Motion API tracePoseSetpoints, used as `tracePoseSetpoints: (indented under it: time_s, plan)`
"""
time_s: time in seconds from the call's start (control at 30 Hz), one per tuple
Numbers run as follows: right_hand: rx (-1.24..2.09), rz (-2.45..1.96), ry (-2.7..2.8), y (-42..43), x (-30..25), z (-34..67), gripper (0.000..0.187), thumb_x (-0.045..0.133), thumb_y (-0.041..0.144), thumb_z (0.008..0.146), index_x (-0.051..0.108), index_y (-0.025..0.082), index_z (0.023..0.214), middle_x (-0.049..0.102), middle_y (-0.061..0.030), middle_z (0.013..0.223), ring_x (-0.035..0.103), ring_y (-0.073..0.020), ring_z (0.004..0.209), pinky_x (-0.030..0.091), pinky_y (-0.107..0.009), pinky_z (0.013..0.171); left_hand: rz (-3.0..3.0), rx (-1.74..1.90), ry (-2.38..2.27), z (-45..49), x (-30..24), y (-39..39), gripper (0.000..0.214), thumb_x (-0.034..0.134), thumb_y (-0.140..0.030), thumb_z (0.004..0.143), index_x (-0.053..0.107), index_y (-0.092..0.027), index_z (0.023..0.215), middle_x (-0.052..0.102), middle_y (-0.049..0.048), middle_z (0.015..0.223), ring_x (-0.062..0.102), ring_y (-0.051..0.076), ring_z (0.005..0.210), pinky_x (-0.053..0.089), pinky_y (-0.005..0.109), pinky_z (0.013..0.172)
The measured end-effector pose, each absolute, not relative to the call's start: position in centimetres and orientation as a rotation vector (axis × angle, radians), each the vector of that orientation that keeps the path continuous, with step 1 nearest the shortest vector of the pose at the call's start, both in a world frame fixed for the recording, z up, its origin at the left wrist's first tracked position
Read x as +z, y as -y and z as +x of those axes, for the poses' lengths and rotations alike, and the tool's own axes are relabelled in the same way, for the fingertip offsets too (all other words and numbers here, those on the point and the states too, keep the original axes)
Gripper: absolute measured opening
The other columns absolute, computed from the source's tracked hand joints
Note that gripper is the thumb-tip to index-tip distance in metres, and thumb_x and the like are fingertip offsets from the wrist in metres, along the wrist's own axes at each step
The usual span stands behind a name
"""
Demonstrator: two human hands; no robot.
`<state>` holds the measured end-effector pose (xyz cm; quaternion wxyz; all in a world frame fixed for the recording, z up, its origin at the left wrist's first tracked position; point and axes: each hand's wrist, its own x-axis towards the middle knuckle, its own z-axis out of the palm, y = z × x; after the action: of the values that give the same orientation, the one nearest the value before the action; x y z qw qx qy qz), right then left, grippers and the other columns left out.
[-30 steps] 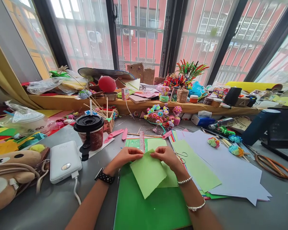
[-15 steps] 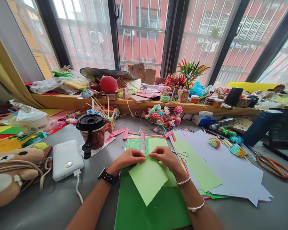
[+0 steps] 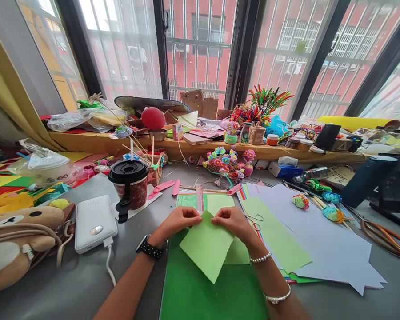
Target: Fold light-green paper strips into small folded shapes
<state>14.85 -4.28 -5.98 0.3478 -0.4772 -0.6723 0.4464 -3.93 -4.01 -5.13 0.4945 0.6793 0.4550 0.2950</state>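
At the far left, a lidded cup [image 3: 50,169] sits in a clear plastic bag [image 3: 26,153]. Next comes a red coffee cup [image 3: 135,193] on the counter [image 3: 126,249], with its black lid [image 3: 128,170] on, so I can't see inside. Just behind it, a little brown box [image 3: 157,172] has thin sticks [image 3: 153,149] standing in it. More to the right, a blue tissue box [image 3: 286,171] has a white tissue [image 3: 288,161] poking out

The left hand [image 3: 182,220] reaches in from the lower left, its fingers pinched on light green paper [image 3: 206,249] near the top corner. That paper hangs between both hands, tilted, above a flat green board [image 3: 200,302]. The right hand [image 3: 232,221] comes from the lower right, bent inward, and its fingers pinch the paper's other edge by the same corner
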Motion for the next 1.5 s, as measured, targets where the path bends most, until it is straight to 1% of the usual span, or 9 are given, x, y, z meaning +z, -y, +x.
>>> tracePoseSetpoints:
  time_s: [0.17, 0.37, 0.57, 0.73, 0.87, 1.0, 1.2, 1.3, 1.5]
  plan:
    - [1.145, -1.194, 1.878, 4.5, -5.9, 14.3, 0.017, 0.060, 0.030, 0.059, 0.064, 0.014, 0.057, 0.056, 0.0007, 0.050, 0.044, -0.0091, 0.047, 0.030, -0.019, 0.044, 1.790, 0.743, -1.114, -3.1, -5.2, 4.3, 0.030, 0.054, -0.042, 0.063, 0.062, -0.013, 0.066, 0.055, -0.0006, 0.058, 0.046, 0.011, 0.055, 0.032, 0.020, 0.049]
    - [1.152, -1.248, 1.798, 4.0, -6.0, 15.7, 0.021, 0.060, 0.033, 0.060, 0.064, 0.013, 0.060, 0.059, -0.0015, 0.056, 0.048, -0.0107, 0.052, 0.033, -0.020, 0.047, 1.836, 0.898, -1.216, -3.1, -5.0, 4.2, 0.027, 0.053, -0.040, 0.065, 0.064, -0.015, 0.065, 0.063, 0.0026, 0.067, 0.052, 0.016, 0.065, 0.038, 0.022, 0.057]
    - [1.342, -1.228, 1.609, 3.6, -5.7, 17.3, 0.023, 0.062, 0.034, 0.057, 0.062, 0.012, 0.060, 0.057, -0.0005, 0.053, 0.051, -0.0102, 0.050, 0.040, -0.022, 0.049, 1.751, 0.990, -1.255, -2.7, -4.7, 4.3, 0.029, 0.055, -0.041, 0.063, 0.064, -0.014, 0.068, 0.063, 0.0032, 0.067, 0.052, 0.015, 0.064, 0.038, 0.022, 0.056]
    - [1.286, -1.318, 1.387, 3.1, -5.8, 19.3, 0.024, 0.065, 0.034, 0.054, 0.060, 0.012, 0.058, 0.060, -0.0033, 0.053, 0.056, -0.0126, 0.051, 0.044, -0.024, 0.052, 1.670, 1.125, -1.291, -3.5, -4.6, 4.1, 0.030, 0.054, -0.042, 0.064, 0.062, -0.014, 0.069, 0.060, 0.0017, 0.065, 0.050, 0.014, 0.062, 0.037, 0.021, 0.055]
    - [1.108, -1.271, 1.185, 2.9, -5.7, 19.4, 0.027, 0.064, 0.037, 0.055, 0.060, 0.013, 0.064, 0.062, -0.0051, 0.060, 0.059, -0.0144, 0.058, 0.046, -0.027, 0.060, 1.627, 1.156, -1.285, -3.8, -4.6, 4.1, 0.029, 0.055, -0.042, 0.064, 0.060, -0.014, 0.069, 0.058, 0.0012, 0.065, 0.049, 0.013, 0.062, 0.037, 0.021, 0.055]
    - [1.167, -1.088, 1.558, 3.5, -5.2, 17.0, 0.030, 0.057, 0.040, 0.064, 0.062, 0.015, 0.079, 0.065, -0.0061, 0.078, 0.058, -0.0166, 0.073, 0.044, -0.027, 0.064, 1.674, 1.079, -1.199, -3.0, -4.8, 4.3, 0.029, 0.055, -0.042, 0.064, 0.060, -0.014, 0.067, 0.056, 0.0009, 0.061, 0.048, 0.012, 0.059, 0.036, 0.021, 0.052]
    - [1.105, -1.095, 1.867, 4.4, -5.4, 15.0, 0.024, 0.053, 0.036, 0.068, 0.063, 0.014, 0.069, 0.062, -0.0030, 0.066, 0.053, -0.0132, 0.061, 0.039, -0.022, 0.053, 1.802, 0.923, -1.151, -2.2, -5.2, 4.7, 0.031, 0.051, -0.042, 0.066, 0.061, -0.014, 0.076, 0.059, 0.0013, 0.065, 0.050, 0.013, 0.061, 0.036, 0.021, 0.053]
    - [1.106, -1.077, 1.894, 4.3, -5.5, 15.3, 0.022, 0.054, 0.034, 0.068, 0.063, 0.014, 0.068, 0.061, -0.0029, 0.066, 0.053, -0.0128, 0.061, 0.039, -0.021, 0.053, 1.871, 0.858, -1.173, -2.3, -5.1, 4.7, 0.031, 0.051, -0.043, 0.067, 0.064, -0.015, 0.070, 0.061, 0.0024, 0.067, 0.051, 0.015, 0.065, 0.036, 0.022, 0.056]
    - [1.168, -1.176, 1.705, 3.4, -5.4, 17.9, 0.022, 0.056, 0.035, 0.064, 0.062, 0.013, 0.064, 0.061, -0.0034, 0.058, 0.056, -0.0137, 0.056, 0.043, -0.025, 0.055, 1.773, 0.963, -1.322, -3.4, -4.7, 4.2, 0.034, 0.052, -0.046, 0.064, 0.063, -0.014, 0.069, 0.056, 0.0010, 0.058, 0.046, 0.012, 0.055, 0.032, 0.021, 0.047]
